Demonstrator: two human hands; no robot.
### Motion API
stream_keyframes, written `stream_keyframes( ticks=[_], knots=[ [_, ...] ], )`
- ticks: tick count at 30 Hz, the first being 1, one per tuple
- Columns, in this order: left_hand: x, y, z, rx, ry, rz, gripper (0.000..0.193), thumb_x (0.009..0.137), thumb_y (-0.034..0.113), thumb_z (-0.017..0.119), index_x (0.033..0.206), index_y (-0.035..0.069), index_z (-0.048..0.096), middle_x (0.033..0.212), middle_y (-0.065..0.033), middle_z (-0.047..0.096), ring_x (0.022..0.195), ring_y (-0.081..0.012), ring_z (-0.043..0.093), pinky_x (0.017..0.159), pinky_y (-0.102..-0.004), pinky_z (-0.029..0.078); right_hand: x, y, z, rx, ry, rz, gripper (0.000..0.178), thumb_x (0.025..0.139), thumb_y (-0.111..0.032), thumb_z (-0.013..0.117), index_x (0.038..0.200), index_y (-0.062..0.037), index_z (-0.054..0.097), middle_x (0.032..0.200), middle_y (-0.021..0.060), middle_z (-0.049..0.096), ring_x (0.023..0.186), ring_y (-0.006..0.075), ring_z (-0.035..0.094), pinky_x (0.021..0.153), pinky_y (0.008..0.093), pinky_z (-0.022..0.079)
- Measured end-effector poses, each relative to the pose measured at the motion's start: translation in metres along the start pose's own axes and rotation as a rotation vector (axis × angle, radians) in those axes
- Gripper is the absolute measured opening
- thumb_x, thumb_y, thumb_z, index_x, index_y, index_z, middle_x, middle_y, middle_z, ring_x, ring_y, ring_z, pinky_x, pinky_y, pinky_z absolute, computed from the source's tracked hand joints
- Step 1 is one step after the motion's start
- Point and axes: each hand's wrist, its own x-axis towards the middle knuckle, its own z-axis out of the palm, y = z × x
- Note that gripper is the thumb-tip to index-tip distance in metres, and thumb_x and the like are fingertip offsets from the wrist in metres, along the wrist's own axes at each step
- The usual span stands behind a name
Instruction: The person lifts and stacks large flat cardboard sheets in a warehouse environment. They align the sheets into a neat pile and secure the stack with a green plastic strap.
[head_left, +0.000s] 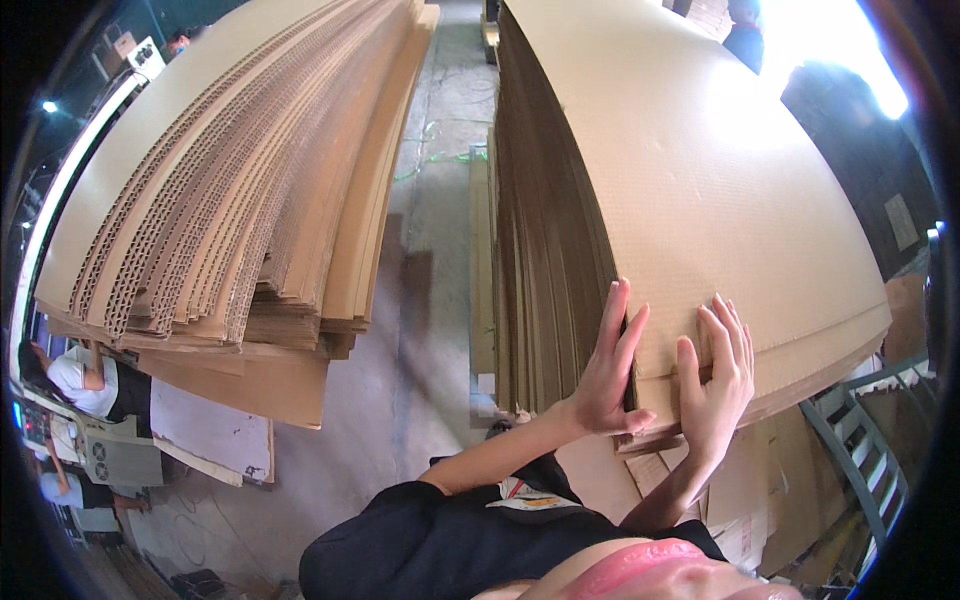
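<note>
A tall stack of brown corrugated cardboard sheets [700,190] rises at the right, its top sheet broad and smooth. Against this stack's left edge, close to the near corner, rests my left hand [605,378], fingers stretched upward and the thumb apart from them. My right hand [718,385] lies on the near end of the top sheets, with its fingers extended and the thumb spread. The near edges of the upper sheets are slightly stepped beneath it. Neither hand is wrapped round anything that I can see.
Another high stack of cardboard [270,150], its fluted edges showing, stands at the left. A concrete aisle [430,250] runs between the stacks. At the far left are two people [85,385] beside a machine [120,455]. A grey slatted metal frame [860,440] stands at the right.
</note>
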Motion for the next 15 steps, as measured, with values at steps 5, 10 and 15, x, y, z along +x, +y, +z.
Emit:
stream_keyframes(
  ticks=[5,10,15],
  knots=[
    [0.001,0.004,-0.002,0.006,-0.009,-0.029,0.104,0.087,0.076,0.051,0.153,-0.001,0.029,0.163,-0.0324,0.001,0.151,-0.0505,0.001,0.120,-0.0601,0.006,-0.001,0.003,-0.004,0.000,-0.009,-0.033,0.041,0.085,-0.021,0.068,0.122,-0.0059,0.066,0.138,0.0148,0.060,0.136,0.0351,0.050,0.117,0.0495,0.032],
    [-0.005,0.000,0.000,0.019,-0.001,-0.060,0.106,0.085,0.081,0.048,0.150,-0.001,0.035,0.163,-0.0338,0.002,0.153,-0.0469,-0.002,0.120,-0.0595,0.001,-0.004,0.007,-0.004,0.022,-0.030,-0.074,0.041,0.086,-0.023,0.066,0.123,-0.0053,0.066,0.137,0.0148,0.061,0.135,0.0353,0.051,0.118,0.0506,0.031],
    [0.000,0.006,0.001,0.025,-0.023,-0.025,0.103,0.086,0.080,0.046,0.151,0.001,0.035,0.163,-0.0328,0.003,0.153,-0.0469,-0.002,0.120,-0.0599,0.001,-0.009,0.014,-0.006,0.018,-0.019,-0.094,0.040,0.094,-0.030,0.059,0.122,-0.0029,0.066,0.138,0.0146,0.061,0.133,0.0357,0.053,0.115,0.0511,0.034]
  ],
)
